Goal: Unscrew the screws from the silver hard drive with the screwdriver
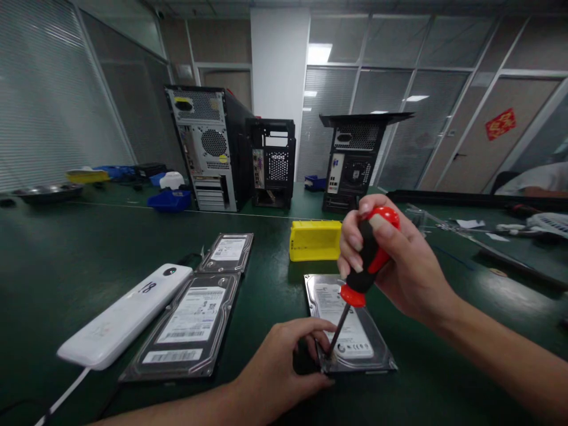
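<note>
My right hand (377, 248) is wrapped round the red and black handle of a screwdriver (367, 260). The tool leans, its metal shaft running down to the near left corner of a hard drive (370, 322). That drive lies flat, its label facing up. At the same corner, my left hand (288, 358) grips the drive with thumb and fingers on either side of the screwdriver tip. Exactly what the tip touches is too small to make out. To the left are a second hard drive (190, 319) and, just beyond it, a third hard drive (228, 253).
A white power bank (126, 316) with a cable lies at the left. Behind the drive stands a yellow bin (315, 241). Computer cases (210, 145) line the back, near a blue bin (169, 201). A person's sleeve (539, 180) shows far right.
</note>
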`<state>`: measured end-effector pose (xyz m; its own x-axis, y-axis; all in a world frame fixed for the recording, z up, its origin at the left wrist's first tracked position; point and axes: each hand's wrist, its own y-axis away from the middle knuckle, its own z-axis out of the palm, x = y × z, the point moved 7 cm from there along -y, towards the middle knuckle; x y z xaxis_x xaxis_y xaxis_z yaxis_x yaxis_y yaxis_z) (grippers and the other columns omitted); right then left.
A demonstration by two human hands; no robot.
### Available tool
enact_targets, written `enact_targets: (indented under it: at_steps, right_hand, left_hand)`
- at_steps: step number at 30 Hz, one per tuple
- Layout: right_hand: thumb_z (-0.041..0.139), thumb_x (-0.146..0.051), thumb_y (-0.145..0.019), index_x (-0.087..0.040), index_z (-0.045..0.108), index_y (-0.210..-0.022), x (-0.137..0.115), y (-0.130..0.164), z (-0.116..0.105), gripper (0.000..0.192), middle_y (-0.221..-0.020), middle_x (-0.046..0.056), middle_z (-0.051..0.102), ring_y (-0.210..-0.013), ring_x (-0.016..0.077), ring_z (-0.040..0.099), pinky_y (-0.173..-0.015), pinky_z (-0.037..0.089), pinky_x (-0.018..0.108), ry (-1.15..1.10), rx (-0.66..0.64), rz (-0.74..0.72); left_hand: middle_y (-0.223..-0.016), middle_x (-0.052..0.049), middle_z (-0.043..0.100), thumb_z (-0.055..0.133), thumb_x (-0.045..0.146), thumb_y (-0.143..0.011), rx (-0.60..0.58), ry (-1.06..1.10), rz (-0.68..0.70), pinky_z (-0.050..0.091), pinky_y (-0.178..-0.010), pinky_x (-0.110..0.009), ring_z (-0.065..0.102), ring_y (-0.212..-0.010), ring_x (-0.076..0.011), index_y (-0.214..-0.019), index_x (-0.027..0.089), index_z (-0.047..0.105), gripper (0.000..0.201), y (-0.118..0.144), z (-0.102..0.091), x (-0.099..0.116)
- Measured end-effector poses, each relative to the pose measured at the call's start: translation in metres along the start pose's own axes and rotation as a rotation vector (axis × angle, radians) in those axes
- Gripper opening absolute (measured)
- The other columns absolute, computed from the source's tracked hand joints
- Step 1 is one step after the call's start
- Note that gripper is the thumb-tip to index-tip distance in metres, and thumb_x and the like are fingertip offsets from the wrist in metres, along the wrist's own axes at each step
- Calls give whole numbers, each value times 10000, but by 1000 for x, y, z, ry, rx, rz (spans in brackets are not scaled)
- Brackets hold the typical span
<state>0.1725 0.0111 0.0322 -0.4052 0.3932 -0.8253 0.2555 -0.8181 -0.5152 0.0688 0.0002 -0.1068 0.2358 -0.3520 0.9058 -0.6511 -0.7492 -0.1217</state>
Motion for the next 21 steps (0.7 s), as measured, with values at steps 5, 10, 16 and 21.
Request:
enact_targets:
  at_steps: [5,10,16,21]
  right_hand:
    - [426,-322,-914,-241,560,-1126,1,2,6,264,-902,15,540,-753,116,567,-700,550,267,-8,-58,59]
    - [600,-225,-831,-231,550,-975,-1,-1,3,152,-892,-11,569,-749,89,601,-685,543,218,1,-56,20]
    - [533,-336,-874,-251,509,-1009,-1,3,10,161,-767,-36,520,-627,84,541,-615,522,249,-21,-125,46]
    - [474,-337,-904,-251,544,-1127,-1,9,14,250,-917,1,528,-758,100,571,-708,522,252,43,-143,89]
  left_hand:
    - [-927,1,651,789,76,-604,19,-97,20,411,-782,-286,558,-874,-182,-1100,198,615,540,1,-4,2]
    - [-957,-6,623,792,100,-619,17,-122,21,402,-787,-299,528,-898,-194,-1102,207,605,529,-1,-6,3]
    - [-969,-4,606,791,95,-609,6,-132,14,397,-735,-281,520,-912,-198,-1115,223,594,558,-1,-6,0]
    - [-1012,-16,607,781,102,-624,4,-131,16,395,-736,-281,525,-929,-200,-1124,219,585,550,-1,-5,-1]
